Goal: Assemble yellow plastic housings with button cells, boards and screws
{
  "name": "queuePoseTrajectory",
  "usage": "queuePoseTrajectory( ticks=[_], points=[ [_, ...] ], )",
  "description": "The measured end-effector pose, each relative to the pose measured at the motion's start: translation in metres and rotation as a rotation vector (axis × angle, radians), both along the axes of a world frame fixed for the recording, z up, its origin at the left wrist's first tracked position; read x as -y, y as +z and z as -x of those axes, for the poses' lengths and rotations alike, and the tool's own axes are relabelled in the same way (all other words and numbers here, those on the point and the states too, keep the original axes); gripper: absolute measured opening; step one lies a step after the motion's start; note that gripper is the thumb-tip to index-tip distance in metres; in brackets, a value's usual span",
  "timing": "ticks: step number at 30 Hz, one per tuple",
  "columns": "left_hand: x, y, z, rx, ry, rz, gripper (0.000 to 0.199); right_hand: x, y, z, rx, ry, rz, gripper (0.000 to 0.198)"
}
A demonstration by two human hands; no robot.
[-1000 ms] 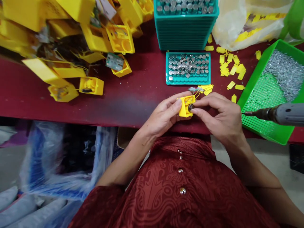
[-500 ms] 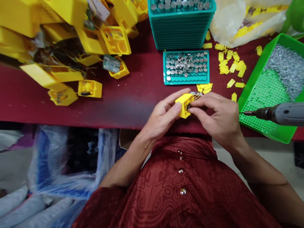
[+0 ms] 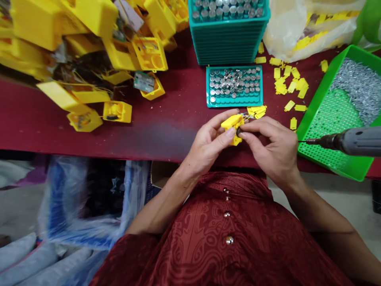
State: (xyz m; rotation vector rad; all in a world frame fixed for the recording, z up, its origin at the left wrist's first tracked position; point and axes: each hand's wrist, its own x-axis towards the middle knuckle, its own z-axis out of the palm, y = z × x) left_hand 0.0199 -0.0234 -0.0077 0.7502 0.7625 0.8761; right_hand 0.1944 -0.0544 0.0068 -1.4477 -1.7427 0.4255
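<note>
A small yellow plastic housing [image 3: 233, 122] with thin wires at its far end is gripped by my left hand [image 3: 208, 141], the thumb across its near side. My right hand [image 3: 272, 149] pinches a small dark round part [image 3: 238, 131] between thumb and forefinger, at the open side of the housing. Whether that part is seated inside or only against it, I cannot tell. Just beyond my fingers lie small yellow plastic tabs [image 3: 257, 111]. Behind them sits a teal tray [image 3: 235, 102] with rows of silver button cells [image 3: 233, 81].
Stacked teal trays [image 3: 229, 43] stand at the back. To the left is a pile of yellow housings [image 3: 89, 24] with wires and circuit boards. A green basket [image 3: 336, 171] of screws [image 3: 357, 87] is at right, an electric screwdriver [image 3: 351, 142] above it. A plastic-lined blue crate [image 3: 56, 206] sits below left.
The yellow housing has turned in my left hand, and my left thumb reaches further across it. My right fingers stay pinched at the dark part. The view has shifted slightly.
</note>
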Motion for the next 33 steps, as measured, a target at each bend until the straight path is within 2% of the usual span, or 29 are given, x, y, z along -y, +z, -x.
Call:
queuePoseTrajectory(
  ticks=[3,9,14,18,20,23,28,33],
  points=[
    [0.000,0.000,0.001,-0.008,-0.014,-0.028,0.050,0.000,0.001,0.001,-0.046,-0.002,0.012,0.012],
    [0.002,-0.003,0.000,-0.036,-0.022,-0.096,0.058,0.001,0.006,0.002,-0.135,-0.015,-0.002,0.013],
    [0.006,0.004,0.000,-0.055,0.017,-0.084,0.052,0.003,0.004,0.005,-0.005,-0.028,-0.044,0.012],
    [0.004,0.008,0.000,-0.016,0.057,0.011,0.047,0.005,0.001,0.008,0.094,0.001,-0.080,0.014],
    [0.001,0.009,-0.001,-0.001,0.075,0.079,0.045,0.005,0.002,0.008,0.052,0.028,-0.022,0.016],
    [-0.004,0.010,-0.002,0.020,0.078,0.125,0.046,0.005,0.004,0.003,-0.056,-0.028,0.021,0.019],
    [-0.006,0.011,-0.004,-0.047,0.065,0.062,0.054,0.006,-0.002,-0.003,-0.189,-0.105,-0.005,0.022],
    [-0.003,0.013,-0.004,-0.096,0.070,0.028,0.059,0.008,-0.009,-0.006,-0.156,-0.128,-0.014,0.022]
  ],
)
